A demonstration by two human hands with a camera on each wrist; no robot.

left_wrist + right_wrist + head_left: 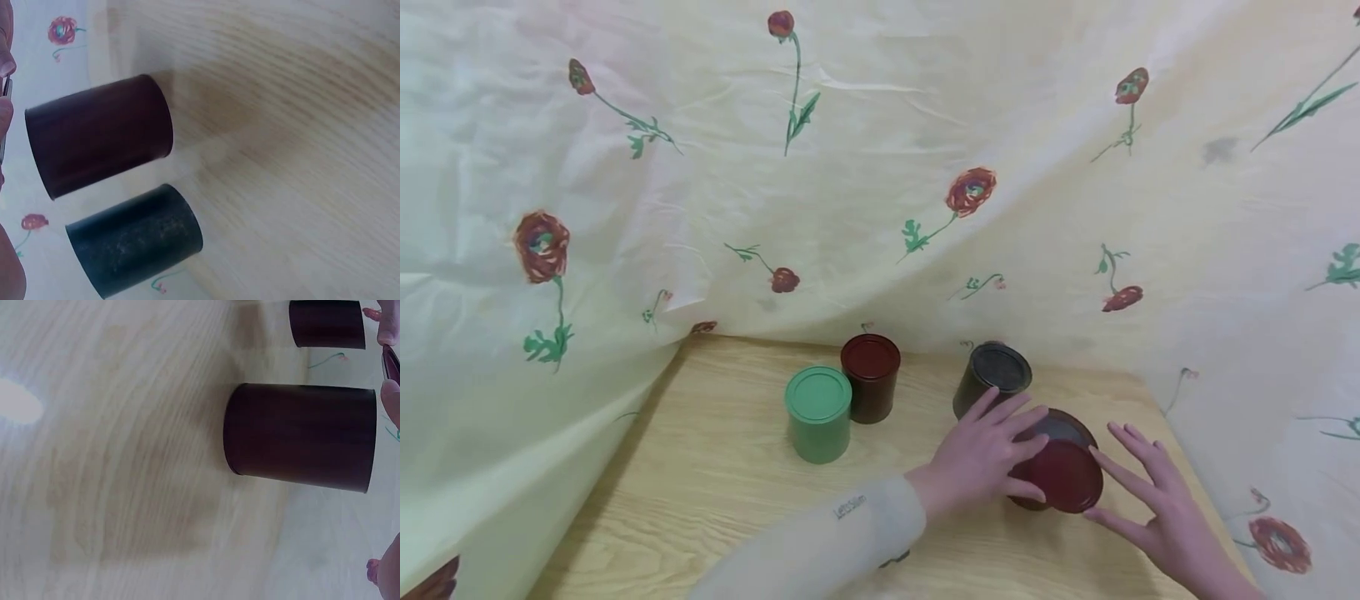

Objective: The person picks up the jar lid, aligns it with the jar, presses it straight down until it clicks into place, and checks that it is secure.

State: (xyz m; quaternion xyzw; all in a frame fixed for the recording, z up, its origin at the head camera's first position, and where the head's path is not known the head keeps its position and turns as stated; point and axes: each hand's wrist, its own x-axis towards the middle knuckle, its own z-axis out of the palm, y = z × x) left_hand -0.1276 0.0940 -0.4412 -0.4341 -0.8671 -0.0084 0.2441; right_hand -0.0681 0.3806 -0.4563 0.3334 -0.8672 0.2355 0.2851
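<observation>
An open dark red can (1060,427) stands at the table's right, and a red lid (1064,477) tilts over its near rim. My left hand (996,446) lies on the lid's left side, its fingers (6,62) curled round the edge. My right hand (1138,483) is beside the lid's right edge with straight fingers (390,319), thumb touching the rim. The left wrist view shows this can (100,134) beside a black can (134,240). In the right wrist view it (303,434) stands in front of the black can (326,324).
A lidded black can (992,379) stands just behind my left hand. A green can (818,414) and another dark red can (870,377) stand together mid-table. Flowered cloth (880,167) hangs close behind and at both sides of the wooden table (700,483).
</observation>
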